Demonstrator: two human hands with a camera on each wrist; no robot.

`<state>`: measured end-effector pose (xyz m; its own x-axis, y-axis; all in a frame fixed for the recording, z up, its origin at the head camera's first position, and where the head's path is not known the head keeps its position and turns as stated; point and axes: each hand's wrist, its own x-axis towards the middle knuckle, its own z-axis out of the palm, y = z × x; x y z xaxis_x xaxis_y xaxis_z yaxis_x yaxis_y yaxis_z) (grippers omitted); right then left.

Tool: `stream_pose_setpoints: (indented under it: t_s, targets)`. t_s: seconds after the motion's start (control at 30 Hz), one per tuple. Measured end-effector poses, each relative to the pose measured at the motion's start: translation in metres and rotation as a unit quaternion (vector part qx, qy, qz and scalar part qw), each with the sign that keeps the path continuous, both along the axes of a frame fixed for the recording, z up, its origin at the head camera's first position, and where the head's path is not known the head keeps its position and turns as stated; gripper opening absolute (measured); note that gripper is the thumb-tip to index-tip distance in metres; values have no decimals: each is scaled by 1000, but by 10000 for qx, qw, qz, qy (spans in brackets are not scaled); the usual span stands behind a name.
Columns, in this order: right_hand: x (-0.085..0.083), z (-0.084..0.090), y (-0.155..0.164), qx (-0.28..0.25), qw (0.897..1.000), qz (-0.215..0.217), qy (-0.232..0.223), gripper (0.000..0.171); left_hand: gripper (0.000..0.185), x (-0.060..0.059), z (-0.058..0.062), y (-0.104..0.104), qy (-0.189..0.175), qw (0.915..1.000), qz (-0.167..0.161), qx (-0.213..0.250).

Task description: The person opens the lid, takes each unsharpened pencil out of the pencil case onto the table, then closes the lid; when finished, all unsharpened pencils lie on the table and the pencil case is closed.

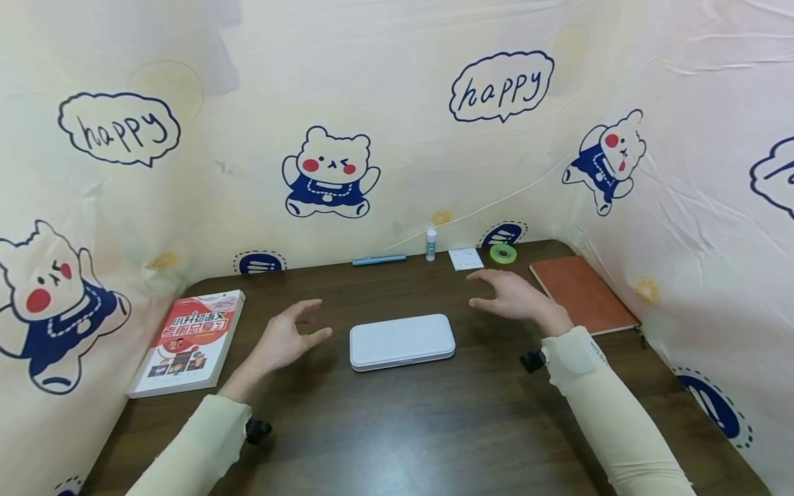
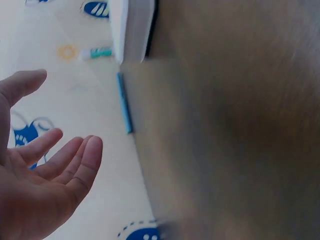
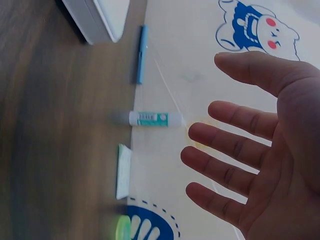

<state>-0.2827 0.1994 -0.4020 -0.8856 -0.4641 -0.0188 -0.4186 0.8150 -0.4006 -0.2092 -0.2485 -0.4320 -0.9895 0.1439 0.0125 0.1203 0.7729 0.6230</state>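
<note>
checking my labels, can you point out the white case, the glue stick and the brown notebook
white case (image 1: pixel 402 341), head view, middle of its lid
glue stick (image 1: pixel 431 246), head view, middle of its tube
brown notebook (image 1: pixel 583 293), head view, middle of its cover

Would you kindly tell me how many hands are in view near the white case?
2: the left hand is to the left of the white case, and the right hand is to its right; neither touches it.
</note>
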Motion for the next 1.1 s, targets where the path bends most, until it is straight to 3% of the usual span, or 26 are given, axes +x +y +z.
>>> stream_pose_setpoints:
  t_s: [0.53,0.73,1.1]
  targets:
    - [5,-24,-44,63,9978,620,-244,56,78,11,-32,36,69,9995,-293,92]
    - [11,-34,-60,63,9944,1010,-305,55,84,13,-39,48,16,9993,-336,-132]
    - [17,-51,-85,186,9903,1347,-301,57,91,11,-46,66,-14,9976,-573,-394]
